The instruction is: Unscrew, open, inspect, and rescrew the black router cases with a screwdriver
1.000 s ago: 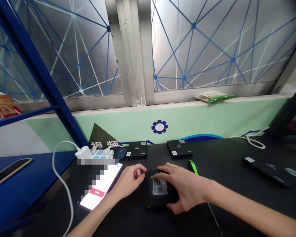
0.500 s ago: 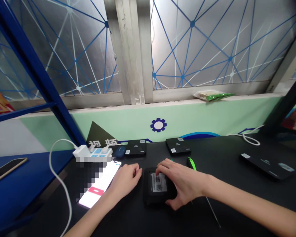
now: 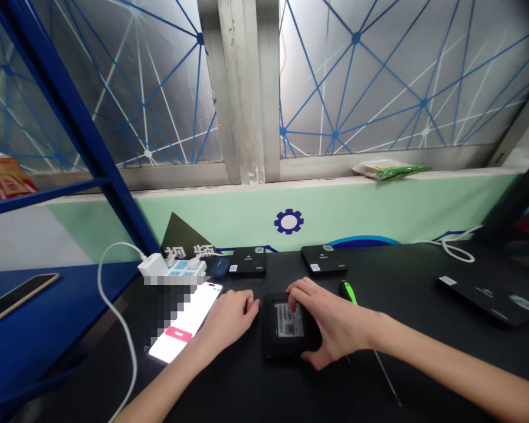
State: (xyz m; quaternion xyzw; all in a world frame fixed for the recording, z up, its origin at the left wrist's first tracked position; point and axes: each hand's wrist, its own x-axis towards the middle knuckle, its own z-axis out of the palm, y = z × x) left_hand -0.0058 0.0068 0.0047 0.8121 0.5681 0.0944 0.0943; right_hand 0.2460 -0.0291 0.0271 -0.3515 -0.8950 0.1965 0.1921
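Note:
My right hand (image 3: 334,320) spans the right part of a small black box (image 3: 270,346), its fingers at the far edge and its thumb at the near corner. A white printed label (image 3: 290,321) faces up on the box, which lies on the black table. Just left of the box, my left hand (image 3: 233,314) rests on the table with its fingers curled in and nothing visible in them. Beside that hand lies a lit phone (image 3: 194,320), partly covered by it. A screwdriver with a green and black handle (image 3: 348,292) lies behind my right wrist, its thin shaft emerging nearer me.
Two flat black boxes, one at left (image 3: 248,261) and one at right (image 3: 324,259), lie near the wall. Another flat box (image 3: 487,299) is at far right. A white power strip (image 3: 183,269) with a cable (image 3: 117,314) sits at left, beside a blue shelf frame (image 3: 77,123).
The whole view has shifted a little, so everything appears slightly further right. My hands and the labelled box keep nearly the same places relative to each other.

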